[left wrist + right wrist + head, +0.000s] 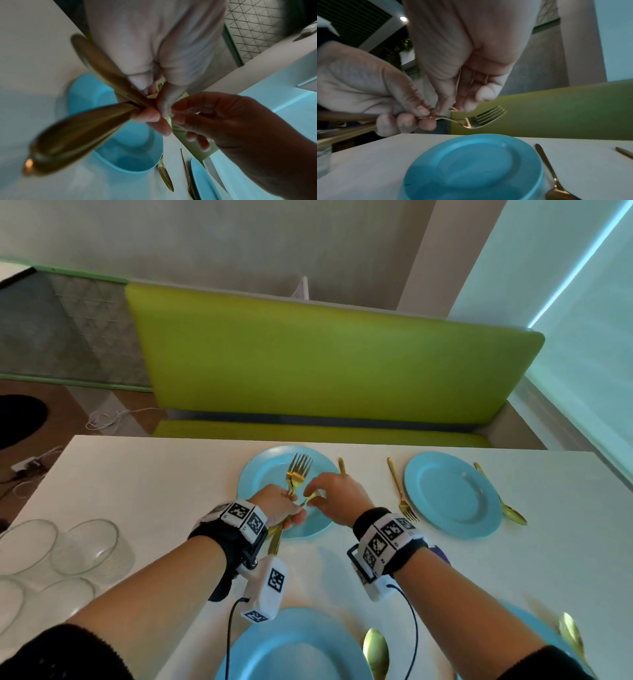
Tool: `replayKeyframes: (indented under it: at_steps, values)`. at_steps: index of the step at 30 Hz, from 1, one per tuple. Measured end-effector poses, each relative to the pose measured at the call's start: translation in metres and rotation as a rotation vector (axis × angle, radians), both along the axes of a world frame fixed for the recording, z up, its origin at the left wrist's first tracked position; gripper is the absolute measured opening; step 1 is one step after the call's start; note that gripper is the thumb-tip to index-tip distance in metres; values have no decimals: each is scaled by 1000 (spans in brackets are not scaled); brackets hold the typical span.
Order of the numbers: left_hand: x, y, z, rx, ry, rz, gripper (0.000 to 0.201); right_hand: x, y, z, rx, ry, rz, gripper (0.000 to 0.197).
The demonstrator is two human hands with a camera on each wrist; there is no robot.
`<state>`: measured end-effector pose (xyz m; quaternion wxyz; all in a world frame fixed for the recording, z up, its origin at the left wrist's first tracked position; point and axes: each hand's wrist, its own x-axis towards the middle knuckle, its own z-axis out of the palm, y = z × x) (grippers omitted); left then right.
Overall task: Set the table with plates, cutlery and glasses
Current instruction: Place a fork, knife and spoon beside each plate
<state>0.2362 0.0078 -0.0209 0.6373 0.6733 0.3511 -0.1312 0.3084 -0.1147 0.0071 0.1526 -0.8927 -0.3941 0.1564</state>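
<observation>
My left hand [291, 508] grips a small bundle of gold forks [298, 470] by their handles, tines pointing away, above the far-left blue plate [253, 474]. My right hand [313, 496] meets it from the right and pinches the neck of one fork between thumb and fingertips. In the right wrist view the forks [485, 117] hang over that plate [471, 169], with the left hand [406, 119] curled round them. In the left wrist view the fork handles [77, 132] stick out toward the camera.
A gold spoon [342, 465] lies right of that plate. The far-right blue plate [452, 494] has a fork [399, 491] on its left and a spoon [507, 508] on its right. Two near plates [294, 648] with spoons [375, 652] sit at the front. Several glasses [89, 546] stand left.
</observation>
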Motion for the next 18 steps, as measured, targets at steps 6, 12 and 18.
replayKeyframes:
  at_steps: [6, 12, 18]
  values:
    - [-45, 22, 16, -8, 3, -190, 12, -55, 18, 11, -106, 45, 49, 21]
    - [-88, 58, 34, -56, 22, -182, 16, -107, 45, 27, -193, -29, 39, 19]
    - [-117, 124, 36, 19, -5, 59, 16, -128, 62, 15, -111, -45, -223, 16]
